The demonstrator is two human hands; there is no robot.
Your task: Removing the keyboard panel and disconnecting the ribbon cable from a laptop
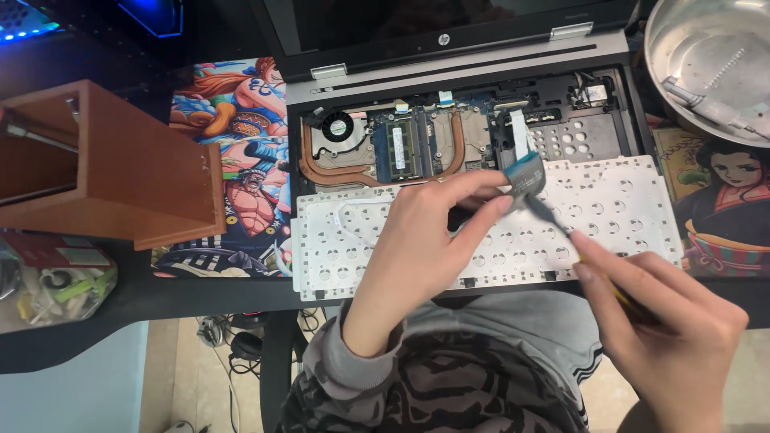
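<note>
Head view: the flat ribbon cable [525, 172] rises from the opened laptop [449, 132] toward you, its long axis running from the motherboard down to its blue end, which your left hand [417, 248] pinches between thumb and fingers. Your right hand [670, 321], lower right and farther off, is closed on a thin tool [553, 215] whose tip meets that blue end. Below lies the flipped white keyboard [634, 200]; a steel bowl [710, 60] sits far right.
</note>
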